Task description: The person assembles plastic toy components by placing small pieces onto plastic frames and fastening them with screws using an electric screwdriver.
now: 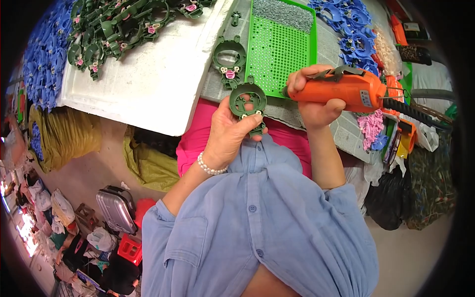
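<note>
My left hand (pixel 229 127) grips a dark green ring-shaped plastic part (pixel 249 94) just over the table's near edge, its thumb lying across the narrow lower end. In my right hand (pixel 316 99) is an orange electric screwdriver (pixel 346 90), held sideways with its tip toward the left and a black cord at its back end. The tip stays apart from the green part. Another dark green ring part (pixel 229 57), bearing a small pink piece, lies on the table just beyond my left hand. A green perforated tray (pixel 277 62) holds many small silvery screws (pixel 282 14) at its far end.
A white foam board (pixel 143 84) at the left carries a heap of dark green parts (pixel 114 29). Blue parts are piled at far left (pixel 47 59) and right (pixel 354 37). Pink pieces (pixel 371 128) lie at the table's right edge. Yellow sacks (pixel 67 136) stand on the floor.
</note>
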Demonstrator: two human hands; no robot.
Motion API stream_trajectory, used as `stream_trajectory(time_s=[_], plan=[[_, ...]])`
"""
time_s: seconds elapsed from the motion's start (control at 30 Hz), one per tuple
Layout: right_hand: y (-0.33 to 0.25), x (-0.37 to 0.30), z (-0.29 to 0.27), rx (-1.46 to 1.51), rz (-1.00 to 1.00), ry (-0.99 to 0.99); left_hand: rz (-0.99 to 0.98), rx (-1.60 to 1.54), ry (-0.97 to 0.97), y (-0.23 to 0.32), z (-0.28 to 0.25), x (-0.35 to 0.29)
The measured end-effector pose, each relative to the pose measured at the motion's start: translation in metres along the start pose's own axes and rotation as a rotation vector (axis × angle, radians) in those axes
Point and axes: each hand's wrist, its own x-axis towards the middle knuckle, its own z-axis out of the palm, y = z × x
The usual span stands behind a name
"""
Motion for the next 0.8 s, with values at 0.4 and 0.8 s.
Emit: stream_trajectory(time_s=[0.4, 0.8], plan=[[-0.043, 0.004, 0.016, 0.163, -0.182, -0.134, 0.051, 0.054, -0.040, -0.005, -0.001, -0.003], [-0.054, -0.008, 0.057, 0.172, -0.160, -0.392, 0.153, 0.057, -0.055, -0.005, 0.008, -0.002]])
